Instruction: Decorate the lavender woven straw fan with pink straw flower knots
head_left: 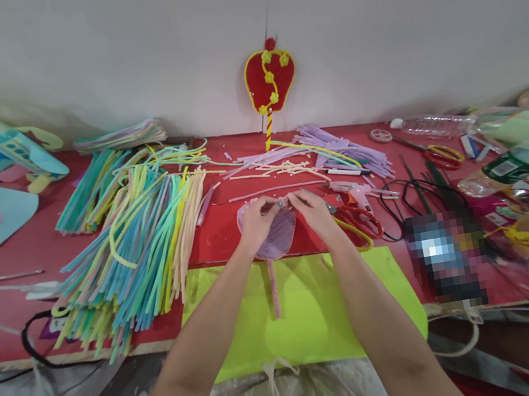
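Observation:
A round lilac fan made of pipe cleaners point(277, 240) lies flat, its wrapped handle point(274, 291) pointing toward me over a lime-green sheet point(314, 311). Above the fan's far edge, my left hand point(257, 221) and my right hand point(312, 211) meet with fingertips pinched close together. Whatever is between the fingertips is small and partly hidden, so I cannot make it out. The left hand covers part of the fan's upper left. Just right of my right hand lie orange-handled scissors point(360, 219) and a pink-and-white glue gun point(358, 196).
A large heap of coloured pipe cleaners point(135, 246) spreads to the left. Lilac pipe cleaners point(347, 147) lie behind. A red fan with yellow trim point(270, 82) leans on the wall. At right are more scissors point(443, 156), plastic bottles point(508, 171), cables and a blurred device point(444, 256).

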`<state>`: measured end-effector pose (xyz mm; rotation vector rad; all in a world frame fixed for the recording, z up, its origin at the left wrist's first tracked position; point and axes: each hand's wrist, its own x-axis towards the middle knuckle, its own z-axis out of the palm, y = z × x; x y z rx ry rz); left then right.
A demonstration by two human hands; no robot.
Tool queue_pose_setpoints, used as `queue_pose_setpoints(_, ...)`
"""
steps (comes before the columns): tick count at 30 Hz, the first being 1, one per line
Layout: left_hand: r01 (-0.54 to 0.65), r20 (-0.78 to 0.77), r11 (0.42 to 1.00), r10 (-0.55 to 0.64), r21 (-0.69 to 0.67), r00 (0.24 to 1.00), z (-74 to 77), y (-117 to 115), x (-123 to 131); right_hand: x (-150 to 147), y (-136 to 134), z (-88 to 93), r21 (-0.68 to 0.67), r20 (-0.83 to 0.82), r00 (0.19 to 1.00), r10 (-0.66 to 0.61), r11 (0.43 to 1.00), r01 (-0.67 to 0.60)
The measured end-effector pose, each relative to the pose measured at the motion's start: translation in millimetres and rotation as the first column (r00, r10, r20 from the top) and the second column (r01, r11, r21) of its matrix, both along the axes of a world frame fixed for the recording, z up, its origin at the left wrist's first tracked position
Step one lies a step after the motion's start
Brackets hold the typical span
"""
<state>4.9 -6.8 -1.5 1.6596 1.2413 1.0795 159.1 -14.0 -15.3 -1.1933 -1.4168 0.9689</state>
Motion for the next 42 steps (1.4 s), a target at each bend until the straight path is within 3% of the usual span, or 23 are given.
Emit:
queue_pose_setpoints(8, 0.068, 0.067, 0.997, -0.071, 0.035, 0.995, -7.1, 3.1, 0.2, -4.7, -3.1, 5.4, 0.071, 0.054, 0.997, -0.057, 0.996, 0.053)
queue_pose_setpoints(15, -0.03, 0.169, 0.999, 0.026, 0.019, 0.985, -3.7, -1.8, 4.0, -23.1, -6.4, 3.0, 0.087, -0.094, 0.981, -0.171, 0.98, 0.179)
queue_pose_setpoints(19, -0.034, 0.047, 0.996, 0.03, 0.08, 0.998, 1.2, -2.7, 1.6, -21.2, -7.3, 6.8, 0.042, -0.134, 0.983, -0.122, 0.991, 0.129)
queue_pose_setpoints(23, 0.102, -0.034, 0.982, -0.098, 0.161, 0.995, -2.7, 0.7, -1.8, -10.0, -5.5, 10.0, -0.019, -0.068, 0.996, -0.061, 0.998, 0.06)
queue_pose_setpoints(29, 0.13, -0.064, 0.982, -0.122, 0.14, 0.99, -10.5, 3.1, -1.6, -6.5, -1.7, 5.2, 0.015, 0.01, 0.997, -0.076, 0.997, 0.076)
queue_pose_setpoints(42, -0.054, 0.074, 0.998, 0.052, 0.019, 0.996, -6.4, -5.6, 7.1, -40.6, -16.9, 9.9, 0.087, 0.035, 0.92, -0.391, 0.918, 0.387)
